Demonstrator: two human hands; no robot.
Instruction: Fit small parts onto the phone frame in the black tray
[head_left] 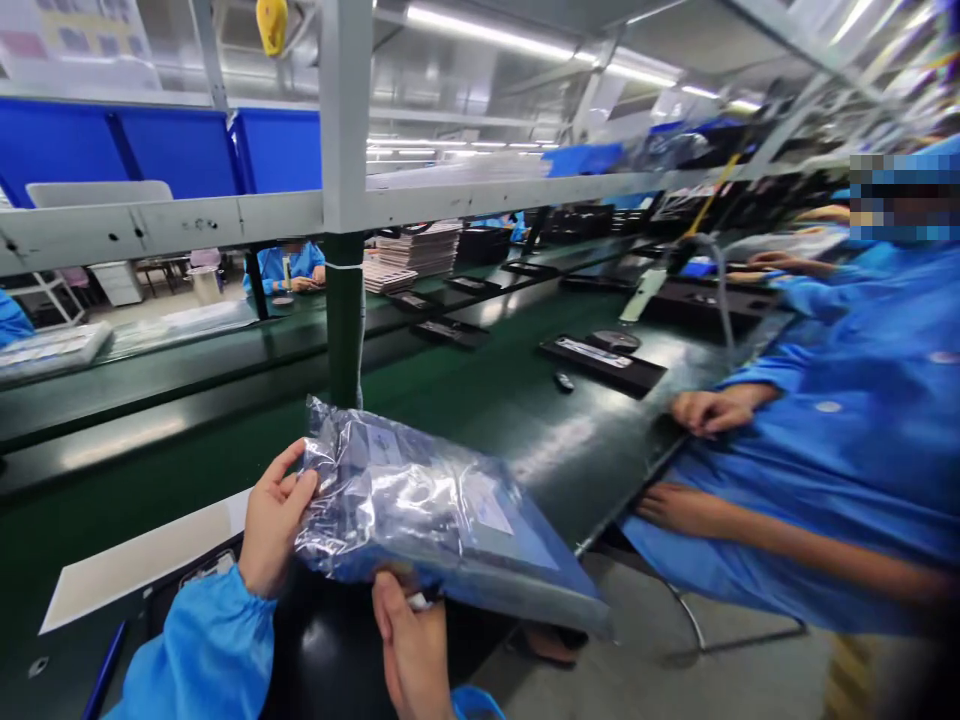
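Observation:
A shiny clear plastic bag (420, 490) is tilted in front of me above the bench edge. Through the film a flat bluish item and pale labels show; what the item is I cannot make out. My left hand (274, 520) pinches the crumpled left end of the bag between thumb and fingers. Under the near edge, my right hand (412, 640) is closed against the bag, its fingertips partly hidden by it. Something small and white peeks out beside the right fingers, too little of it visible to name.
A long green-topped bench (450, 385) carries a black tray (604, 365) and a pale flat sheet (150, 560). A blue pen (105, 670) lies at lower left. A grey post (345, 120) rises ahead. Close on the right sits a co-worker in blue (847, 420).

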